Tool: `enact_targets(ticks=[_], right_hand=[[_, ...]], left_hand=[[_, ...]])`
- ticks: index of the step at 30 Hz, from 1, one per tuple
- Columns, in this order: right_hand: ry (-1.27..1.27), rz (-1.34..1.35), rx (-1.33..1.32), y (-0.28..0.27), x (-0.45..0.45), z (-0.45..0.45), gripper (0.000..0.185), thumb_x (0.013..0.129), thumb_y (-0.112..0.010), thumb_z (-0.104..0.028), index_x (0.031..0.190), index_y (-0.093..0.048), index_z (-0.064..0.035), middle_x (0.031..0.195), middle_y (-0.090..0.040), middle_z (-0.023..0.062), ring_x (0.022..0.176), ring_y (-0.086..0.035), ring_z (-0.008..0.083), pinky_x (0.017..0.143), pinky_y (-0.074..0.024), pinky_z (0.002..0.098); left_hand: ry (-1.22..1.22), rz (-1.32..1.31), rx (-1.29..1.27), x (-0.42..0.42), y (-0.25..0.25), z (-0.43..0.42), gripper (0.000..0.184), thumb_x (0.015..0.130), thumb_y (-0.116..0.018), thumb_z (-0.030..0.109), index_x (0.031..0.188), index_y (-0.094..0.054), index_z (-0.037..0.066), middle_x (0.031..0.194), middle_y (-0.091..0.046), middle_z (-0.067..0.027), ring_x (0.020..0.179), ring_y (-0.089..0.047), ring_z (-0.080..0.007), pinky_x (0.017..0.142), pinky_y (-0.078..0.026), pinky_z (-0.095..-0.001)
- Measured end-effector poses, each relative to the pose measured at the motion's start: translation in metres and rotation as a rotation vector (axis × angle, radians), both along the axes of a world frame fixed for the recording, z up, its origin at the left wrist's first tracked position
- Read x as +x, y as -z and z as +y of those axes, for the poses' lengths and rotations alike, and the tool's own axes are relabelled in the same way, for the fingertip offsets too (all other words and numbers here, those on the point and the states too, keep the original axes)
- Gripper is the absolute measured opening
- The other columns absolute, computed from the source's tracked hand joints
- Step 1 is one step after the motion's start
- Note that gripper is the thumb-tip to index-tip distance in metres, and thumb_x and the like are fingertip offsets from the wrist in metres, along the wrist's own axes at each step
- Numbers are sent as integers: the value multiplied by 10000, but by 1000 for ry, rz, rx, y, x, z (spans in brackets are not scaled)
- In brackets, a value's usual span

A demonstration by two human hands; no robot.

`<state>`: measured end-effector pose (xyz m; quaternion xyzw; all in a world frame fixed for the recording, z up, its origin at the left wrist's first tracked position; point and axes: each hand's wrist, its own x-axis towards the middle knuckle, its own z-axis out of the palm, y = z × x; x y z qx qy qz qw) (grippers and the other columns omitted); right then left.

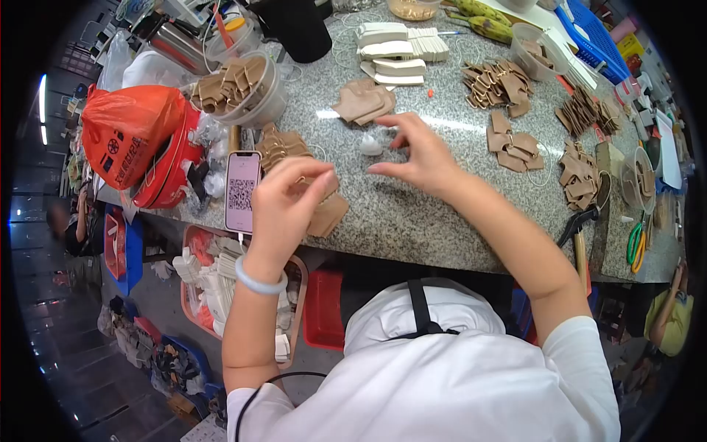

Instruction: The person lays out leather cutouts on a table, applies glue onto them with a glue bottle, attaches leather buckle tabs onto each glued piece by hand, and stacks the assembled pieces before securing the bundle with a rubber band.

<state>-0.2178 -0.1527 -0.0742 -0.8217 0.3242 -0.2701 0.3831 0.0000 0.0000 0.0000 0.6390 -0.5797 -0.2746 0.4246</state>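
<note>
My left hand (283, 206), with a pale bangle on its wrist, is closed in a pinch near the table's front edge. What its fingertips hold, if anything, is too small to make out. Brown leather-like pieces (329, 215) show just beyond and under that hand; whether it touches them is unclear. Out over the granite, my right hand (418, 156) has its thumb and fingers apart and holds nothing. Close to its fingertips sits a small white lump (370, 144). A stack of brown pieces (363, 101) lies just beyond the right hand.
A phone (240, 193) with a code on its screen lies left of my left hand. Clear tubs (265, 99) of brown pieces, a red bag (132, 136), white strip stacks (401, 46) and more brown piles (497, 85) surround the work area. Scissors (636, 247) lie at right.
</note>
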Motion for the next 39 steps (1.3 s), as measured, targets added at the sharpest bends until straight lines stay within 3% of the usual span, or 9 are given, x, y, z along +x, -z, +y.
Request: enact_targets(ticks=[5, 6, 8, 10, 20, 28, 30, 34, 39], right_hand=[[49, -98, -32, 18, 17, 5, 368, 831, -908, -313, 1117, -793, -112, 1020, -738, 66, 821, -700, 223, 753, -580, 360], [90, -185, 15, 14, 11, 4, 279, 852, -894, -269, 1045, -803, -89, 967, -750, 63, 795, -695, 195, 720, -567, 343], [136, -204, -3, 4, -8, -8, 258, 869, -890, -154, 1089, -798, -54, 966, -720, 34, 773, -621, 106, 687, -507, 255], [280, -193, -70, 2, -28, -28, 252, 882, -878, -185, 1069, -782, -46, 983, -727, 52, 746, -649, 128, 670, -528, 280], [479, -48, -236, 20, -63, -64, 308, 899, -859, -156, 1135, -733, -4, 1072, -732, 93, 762, -726, 169, 709, -602, 306], [541, -159, -268, -11, -86, -15, 257, 947, -763, -31, 1199, -715, -22, 1136, -705, 85, 699, -621, 104, 598, -494, 247], [345, -164, -289, -16, -79, -4, 190, 961, -741, -15, 1150, -731, -33, 1077, -718, 83, 733, -644, 110, 607, -508, 247], [95, -116, -520, -15, -43, -18, 301, 896, -708, 12, 1187, -723, -64, 1183, -734, 108, 1006, -703, 339, 859, -586, 425], [-54, 74, -707, -7, -1, -42, 404, 887, -744, -104, 1288, -698, -112, 1357, -669, 47, 1176, -643, 317, 974, -547, 442]], left_hand=[[-63, -167, -107, 3, 16, -49, 222, 924, -806, 100, 1130, -781, 24, 1204, -724, -134, 1054, -720, -252, 838, -590, -338], [-52, -265, -95, 5, 16, -58, 318, 871, -849, 146, 1162, -772, 41, 1268, -700, -173, 1186, -664, -340, 976, -558, -402], [-52, -372, -140, 7, 30, -75, 372, 854, -865, 167, 1191, -760, 48, 1315, -677, -186, 1236, -631, -364, 1030, -527, -430], [-58, -496, -169, 8, 47, -92, 524, 813, -905, 223, 1272, -707, 63, 1425, -612, -217, 1340, -554, -411, 1131, -456, -492], [-121, -539, -106, -18, 57, -117, 368, 765, -909, 127, 1036, -671, 52, 1063, -714, -127, 1071, -658, -360, 929, -539, -457], [68, -612, -267, -36, 62, -71, 335, 772, -891, 97, 1047, -707, 46, 1274, -735, -154, 1188, -671, -362, 972, -562, -451], [160, -573, -284, -43, 58, -63, 326, 780, -882, 92, 1050, -707, 38, 1289, -729, -160, 1193, -672, -363, 973, -567, -449], [266, -533, -274, -57, 54, -47, 350, 781, -879, 97, 1085, -719, 32, 1275, -726, -163, 1182, -673, -365, 971, -571, -443], [268, -575, -263, -75, 51, -21, 348, 787, -880, 140, 1078, -729, 23, 1284, -716, -165, 1089, -677, -347, 931, -573, -443]])
